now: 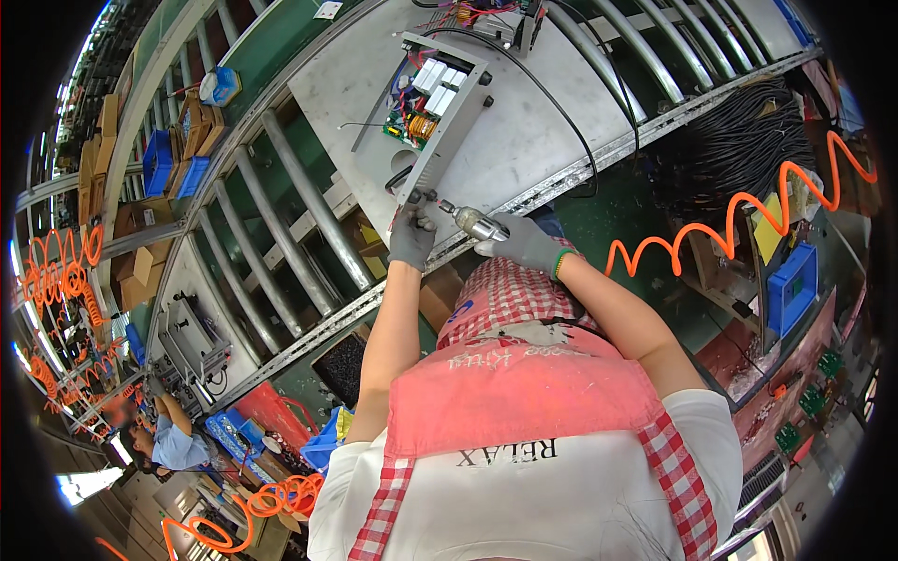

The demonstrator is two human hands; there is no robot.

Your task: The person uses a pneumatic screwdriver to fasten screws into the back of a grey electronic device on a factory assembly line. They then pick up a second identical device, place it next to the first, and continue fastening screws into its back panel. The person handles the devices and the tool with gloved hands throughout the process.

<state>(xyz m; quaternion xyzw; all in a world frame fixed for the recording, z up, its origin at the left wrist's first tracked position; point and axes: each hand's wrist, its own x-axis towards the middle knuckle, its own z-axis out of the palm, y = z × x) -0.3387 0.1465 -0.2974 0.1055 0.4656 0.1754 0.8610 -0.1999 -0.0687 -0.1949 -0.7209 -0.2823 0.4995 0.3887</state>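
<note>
My right hand [531,247], in a grey glove, is wrapped round a silver air screwdriver [479,224]. The tool's tip points left and up toward the near end of an open grey metal chassis [447,140]. Right at that end is my gloved left hand [412,237], its fingers closed; what they pinch is too small to make out. Inside the chassis sit a green circuit board [409,123], white blocks [438,86] and a copper coil. Black round fittings stick out of its right side. A black cable [561,103] arcs over the metal plate beneath it.
The chassis rests on a pale metal plate [337,79] set on a roller conveyor [290,187]. Another unit [482,14] stands beyond it. An orange coiled hose [720,238] hangs at the right, near bundled black cables [739,140]. Another person [178,444] works at the far left.
</note>
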